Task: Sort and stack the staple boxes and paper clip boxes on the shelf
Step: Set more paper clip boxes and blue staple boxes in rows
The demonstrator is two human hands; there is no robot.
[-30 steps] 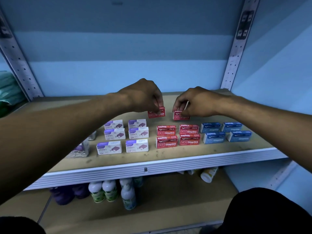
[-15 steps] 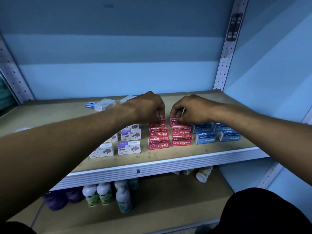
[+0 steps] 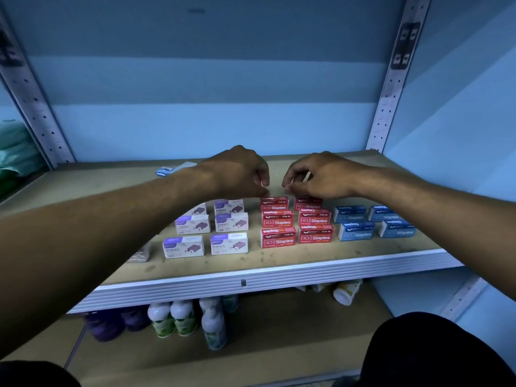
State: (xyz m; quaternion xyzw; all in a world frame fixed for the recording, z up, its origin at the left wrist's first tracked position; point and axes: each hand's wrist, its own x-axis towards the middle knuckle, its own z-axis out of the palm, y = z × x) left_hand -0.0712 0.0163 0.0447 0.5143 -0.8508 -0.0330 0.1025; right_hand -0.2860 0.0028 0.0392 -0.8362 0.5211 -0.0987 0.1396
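Note:
Red staple boxes stand in two columns mid-shelf; the rear pair are the left one (image 3: 275, 203) and the right one (image 3: 308, 203). My left hand (image 3: 240, 174) hovers just above the rear left box with loosely curled fingers, holding nothing. Over the rear right box, my right hand (image 3: 321, 177) likewise holds nothing, thumb and forefinger slightly apart. White-and-purple staple boxes (image 3: 229, 243) sit in rows to the left and blue staple boxes (image 3: 356, 231) to the right. A clear box of paper clips (image 3: 139, 254) is partly hidden by my left forearm.
A small blue box (image 3: 164, 172) and a clear one lie at the back left of the wooden shelf (image 3: 251, 277). Perforated metal uprights (image 3: 396, 79) frame the bay. Bottles (image 3: 181, 319) stand on the lower shelf, and a green bundle sits at far left.
Both hands lowered a red box each behind the red columns, set them down and let go. The hands have now lifted slightly above them.

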